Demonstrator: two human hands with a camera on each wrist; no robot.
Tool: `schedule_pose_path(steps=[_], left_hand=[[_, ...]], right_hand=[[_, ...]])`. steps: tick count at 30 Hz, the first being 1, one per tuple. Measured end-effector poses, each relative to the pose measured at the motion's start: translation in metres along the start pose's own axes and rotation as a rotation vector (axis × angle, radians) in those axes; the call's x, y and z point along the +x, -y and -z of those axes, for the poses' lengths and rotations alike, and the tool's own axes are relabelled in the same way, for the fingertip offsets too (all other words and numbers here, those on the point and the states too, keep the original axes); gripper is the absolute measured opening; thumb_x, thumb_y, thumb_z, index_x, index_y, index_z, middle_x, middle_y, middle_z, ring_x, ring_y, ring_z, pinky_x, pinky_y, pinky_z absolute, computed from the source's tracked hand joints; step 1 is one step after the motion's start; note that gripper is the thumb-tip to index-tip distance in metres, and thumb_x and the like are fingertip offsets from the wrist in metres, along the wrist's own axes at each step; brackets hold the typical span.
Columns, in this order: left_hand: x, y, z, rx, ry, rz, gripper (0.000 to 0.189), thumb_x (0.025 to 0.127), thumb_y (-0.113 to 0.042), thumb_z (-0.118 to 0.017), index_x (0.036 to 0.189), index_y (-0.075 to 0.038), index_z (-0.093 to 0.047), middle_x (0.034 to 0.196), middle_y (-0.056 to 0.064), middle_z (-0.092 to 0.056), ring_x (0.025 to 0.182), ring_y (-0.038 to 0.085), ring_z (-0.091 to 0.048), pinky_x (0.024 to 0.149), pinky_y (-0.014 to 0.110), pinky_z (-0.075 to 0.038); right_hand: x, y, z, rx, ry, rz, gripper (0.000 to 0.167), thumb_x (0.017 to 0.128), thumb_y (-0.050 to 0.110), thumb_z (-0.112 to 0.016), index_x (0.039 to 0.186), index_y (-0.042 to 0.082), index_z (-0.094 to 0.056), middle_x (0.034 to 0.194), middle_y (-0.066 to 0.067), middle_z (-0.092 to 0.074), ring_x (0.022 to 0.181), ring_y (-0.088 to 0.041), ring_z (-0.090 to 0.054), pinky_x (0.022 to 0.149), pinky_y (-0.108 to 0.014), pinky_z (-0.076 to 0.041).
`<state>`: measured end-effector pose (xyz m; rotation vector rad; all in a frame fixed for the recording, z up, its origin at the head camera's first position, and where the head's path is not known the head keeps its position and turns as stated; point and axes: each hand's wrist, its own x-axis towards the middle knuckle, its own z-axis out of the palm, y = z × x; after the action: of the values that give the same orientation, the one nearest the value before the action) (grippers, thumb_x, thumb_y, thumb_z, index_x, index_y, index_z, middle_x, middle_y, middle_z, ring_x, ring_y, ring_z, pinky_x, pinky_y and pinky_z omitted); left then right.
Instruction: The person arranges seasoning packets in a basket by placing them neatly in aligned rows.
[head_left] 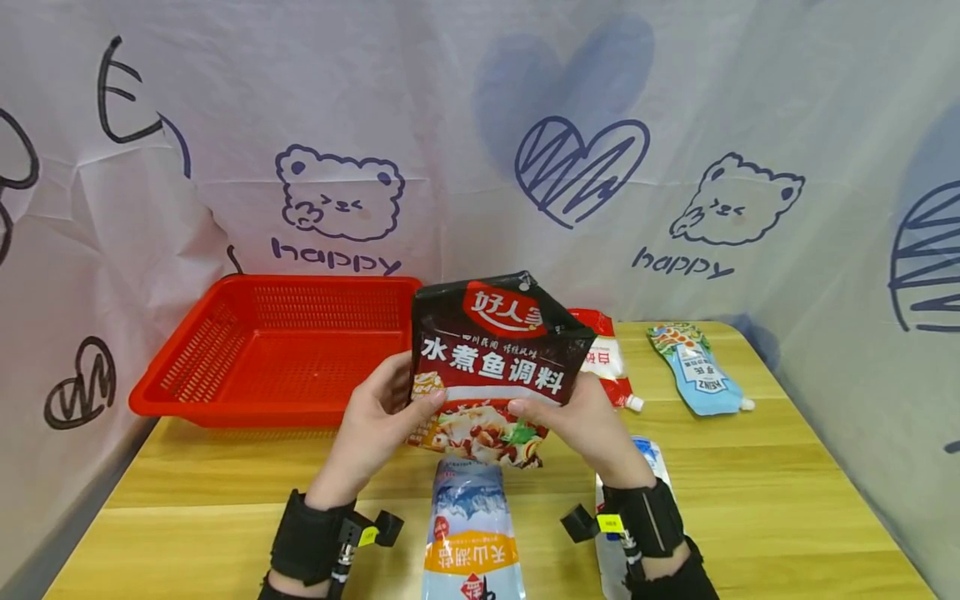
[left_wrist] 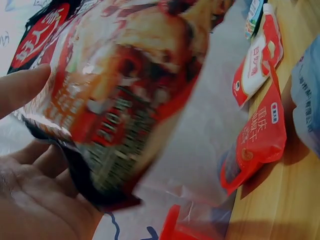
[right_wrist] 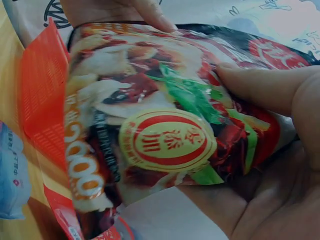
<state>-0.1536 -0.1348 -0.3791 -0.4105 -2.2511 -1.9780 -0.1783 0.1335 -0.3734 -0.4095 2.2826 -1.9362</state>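
Both hands grip a black and red seasoning packet with a fish dish pictured on its lower part, raised above the table. My left hand holds its left edge, thumb on the front and fingers behind. At the opposite edge my right hand has its thumb pressed on the printed front. The packet shows a round yellow sticker in the right wrist view. Below it lies a blue, white and orange salt bag. A white pouch is partly hidden under my right forearm.
A red plastic basket stands at the back left. Behind the packet, a red and white capped pouch shows partly; a light-blue Heinz pouch lies farther right. The left wrist view also shows a red pouch. A printed curtain borders the table.
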Motion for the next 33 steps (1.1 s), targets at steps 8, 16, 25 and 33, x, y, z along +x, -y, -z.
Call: schedule_pose_path(steps=[8, 16, 25, 33], left_hand=[[0.000, 0.001, -0.006, 0.068, 0.003, -0.004, 0.043, 0.096, -0.014, -0.076, 0.136, -0.009, -0.062, 0.120, 0.011, -0.072, 0.099, 0.025, -0.070, 0.083, 0.035, -0.061], [-0.001, -0.003, -0.006, 0.101, -0.082, -0.011, 0.036, 0.095, -0.013, -0.077, 0.129, -0.009, -0.067, 0.117, 0.008, -0.075, 0.097, 0.023, -0.071, 0.081, 0.035, -0.060], [-0.002, -0.007, -0.009, 0.014, -0.157, -0.011, 0.036, 0.098, -0.006, -0.072, 0.131, -0.003, -0.061, 0.121, 0.016, -0.072, 0.098, 0.017, -0.073, 0.083, 0.031, -0.061], [-0.002, -0.009, -0.010, -0.074, -0.156, 0.056, 0.039, 0.099, -0.004, -0.069, 0.135, -0.003, -0.056, 0.126, 0.019, -0.069, 0.101, 0.016, -0.072, 0.085, 0.031, -0.060]], right_hand=[[0.004, -0.006, -0.002, -0.029, 0.033, -0.008, 0.063, 0.088, 0.021, -0.085, 0.144, 0.014, -0.055, 0.134, -0.011, -0.067, 0.115, -0.031, -0.066, 0.095, -0.043, -0.058], [0.004, -0.009, -0.008, 0.016, 0.032, 0.023, 0.056, 0.091, 0.021, -0.083, 0.141, 0.012, -0.058, 0.134, -0.011, -0.068, 0.117, -0.029, -0.068, 0.097, -0.041, -0.058], [0.006, -0.009, -0.012, -0.026, 0.016, 0.019, 0.059, 0.090, 0.025, -0.084, 0.142, 0.011, -0.059, 0.130, -0.013, -0.069, 0.110, -0.029, -0.068, 0.092, -0.041, -0.059], [0.008, -0.015, -0.010, -0.079, 0.039, 0.052, 0.055, 0.092, 0.020, -0.081, 0.142, 0.009, -0.060, 0.128, -0.016, -0.070, 0.105, -0.029, -0.070, 0.085, -0.039, -0.061]])
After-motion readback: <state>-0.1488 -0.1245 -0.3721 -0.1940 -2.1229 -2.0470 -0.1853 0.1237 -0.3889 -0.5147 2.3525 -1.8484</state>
